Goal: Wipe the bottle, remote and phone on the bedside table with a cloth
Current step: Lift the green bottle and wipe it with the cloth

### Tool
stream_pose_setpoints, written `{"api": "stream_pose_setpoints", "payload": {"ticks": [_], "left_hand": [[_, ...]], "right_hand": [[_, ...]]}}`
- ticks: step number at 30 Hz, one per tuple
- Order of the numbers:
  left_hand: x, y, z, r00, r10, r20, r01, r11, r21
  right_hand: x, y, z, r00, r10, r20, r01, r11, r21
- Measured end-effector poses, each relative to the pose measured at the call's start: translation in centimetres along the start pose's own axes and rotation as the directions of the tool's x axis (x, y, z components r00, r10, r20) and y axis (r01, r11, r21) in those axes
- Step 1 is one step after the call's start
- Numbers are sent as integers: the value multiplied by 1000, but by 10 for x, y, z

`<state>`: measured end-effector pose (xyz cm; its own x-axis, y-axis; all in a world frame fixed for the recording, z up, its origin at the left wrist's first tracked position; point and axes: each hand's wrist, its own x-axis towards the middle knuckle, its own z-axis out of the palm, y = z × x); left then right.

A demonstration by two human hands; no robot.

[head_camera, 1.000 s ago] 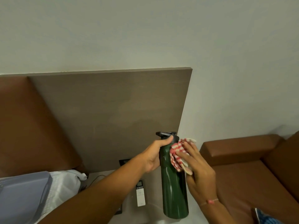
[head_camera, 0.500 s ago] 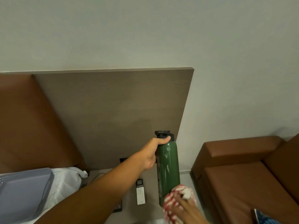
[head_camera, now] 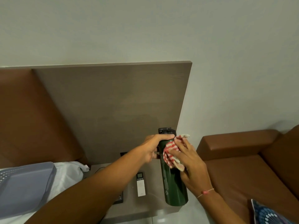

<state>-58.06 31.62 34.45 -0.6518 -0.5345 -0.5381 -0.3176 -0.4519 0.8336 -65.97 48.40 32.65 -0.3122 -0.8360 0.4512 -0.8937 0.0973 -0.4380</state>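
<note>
A tall dark green bottle (head_camera: 174,185) with a black cap is held upright in the air above the bedside table (head_camera: 129,209). My left hand (head_camera: 152,147) grips it just below the cap. My right hand (head_camera: 188,160) presses a red and white checked cloth (head_camera: 171,155) against the bottle's upper right side. A white remote (head_camera: 140,185) with a small screen lies flat on the table, left of the bottle. A dark flat object (head_camera: 119,199), perhaps the phone, shows partly under my left forearm.
A grey wood panel (head_camera: 113,102) backs the table, with a brown padded headboard (head_camera: 24,118) to its left. A white pillow (head_camera: 64,175) and grey basket (head_camera: 21,189) lie on the bed at left. A brown sofa (head_camera: 242,167) stands at right.
My right hand with the cloth went from the bottle's top down to its base, then back up to the upper part. My left hand kept its grip near the cap.
</note>
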Motion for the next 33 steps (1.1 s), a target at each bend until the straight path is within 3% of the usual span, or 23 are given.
{"api": "stream_pose_setpoints", "payload": {"ticks": [3, 8, 10, 13, 14, 17, 19, 22, 27, 30, 33], "left_hand": [[0, 1, -4, 999, -27, -42, 24, 998, -57], [-1, 5, -13, 996, -26, -85, 21, 998, -55], [-1, 8, -16, 996, -23, -86, 18, 999, -51], [-1, 12, -21, 996, -20, -83, 17, 999, -35], [-1, 12, -22, 996, -23, -88, 20, 999, -35], [-1, 14, -24, 996, -29, -88, 27, 999, -26], [-3, 15, -25, 997, -23, -74, 23, 1000, -5], [-4, 16, -26, 998, -9, -69, 9, 1000, -4], [-5, 24, -32, 996, 14, -84, -14, 1000, 1], [-5, 26, -39, 994, 26, -102, -26, 1000, 2], [-5, 25, -42, 993, 34, -115, -31, 999, 25]], "right_hand": [[-22, -19, 7, 997, -44, 68, 47, 998, -40], [-67, -12, 30, 909, -344, 234, 395, 891, -224], [-81, -7, 34, 884, -321, 339, 430, 844, -321], [-95, -11, 23, 852, -237, 467, 415, 849, -327], [-98, -14, 19, 850, -244, 467, 414, 858, -304], [-86, -25, 15, 965, -197, 175, 219, 969, -113], [-83, -32, 13, 997, 80, 2, -80, 996, 41], [-77, -32, 13, 979, 204, 24, -206, 975, 82], [-60, -42, 5, 981, 69, 181, -57, 996, -70], [-73, -39, 5, 966, -95, 239, 134, 979, -152], [-69, -27, 3, 998, -43, 51, 47, 997, -66]]}}
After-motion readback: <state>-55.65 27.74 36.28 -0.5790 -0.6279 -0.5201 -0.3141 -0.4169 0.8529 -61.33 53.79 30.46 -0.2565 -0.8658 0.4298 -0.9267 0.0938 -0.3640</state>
